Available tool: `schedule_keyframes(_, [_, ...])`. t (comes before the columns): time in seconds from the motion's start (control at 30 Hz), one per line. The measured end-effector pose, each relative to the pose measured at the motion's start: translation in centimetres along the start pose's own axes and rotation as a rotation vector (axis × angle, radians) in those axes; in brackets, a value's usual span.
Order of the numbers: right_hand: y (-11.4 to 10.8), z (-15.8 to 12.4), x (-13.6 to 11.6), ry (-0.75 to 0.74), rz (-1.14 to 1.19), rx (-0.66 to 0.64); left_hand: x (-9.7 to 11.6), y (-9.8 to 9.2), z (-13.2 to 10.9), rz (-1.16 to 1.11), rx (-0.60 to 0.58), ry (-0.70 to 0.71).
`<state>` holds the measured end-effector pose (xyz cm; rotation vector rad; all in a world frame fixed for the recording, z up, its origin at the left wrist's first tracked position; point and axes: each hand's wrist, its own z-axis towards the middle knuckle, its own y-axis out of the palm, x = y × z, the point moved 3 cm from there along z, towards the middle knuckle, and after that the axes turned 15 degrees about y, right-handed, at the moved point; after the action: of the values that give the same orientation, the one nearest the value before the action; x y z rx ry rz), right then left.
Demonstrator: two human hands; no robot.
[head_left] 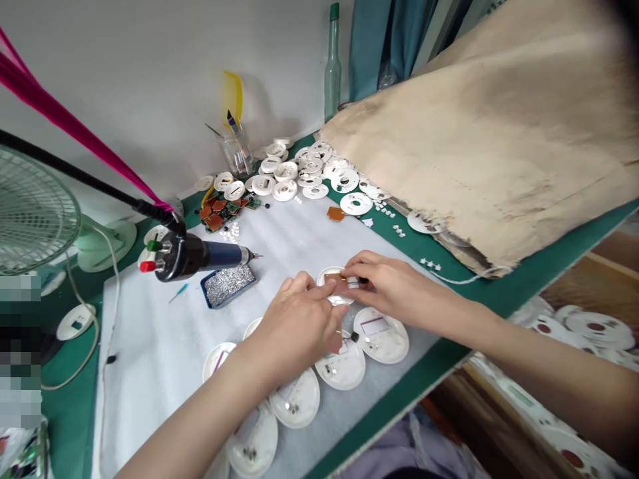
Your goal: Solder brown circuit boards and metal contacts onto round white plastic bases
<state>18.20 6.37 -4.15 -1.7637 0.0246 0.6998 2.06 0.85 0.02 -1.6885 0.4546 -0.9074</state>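
Near the middle of the white mat, a brown circuit board [335,283] lies over a round white plastic cover [325,273]. My left hand [302,322] presses a fingertip on the board's left side, its other fingers curled. With thumb and fingers, my right hand [382,279] grips the board's right edge beside a small black part. Below my left fingers shows a second brown board [336,342], with a black part [354,337] on a wire, over another white cover [344,372]. I cannot tell whether my left hand also touches that board.
A hanging electric screwdriver [214,256] points right above a blue tray of small screws [229,286]. More white covers [382,336] line the front. Loose boards [219,211] and piled covers [284,171] lie behind. Brown paper [489,133] covers the right; a fan [34,206] stands left.
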Motion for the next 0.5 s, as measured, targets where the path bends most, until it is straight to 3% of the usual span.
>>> schedule_keyframes(0.33, [0.2, 0.1, 0.6, 0.046, -0.020, 0.054, -0.2, -1.1, 0.2, -0.030, -0.016, 0.039])
schedule_keyframes(0.5, [0.6, 0.1, 0.5, -0.097, 0.024, 0.157, 0.0, -1.3, 0.3, 0.077, -0.118, 0.054])
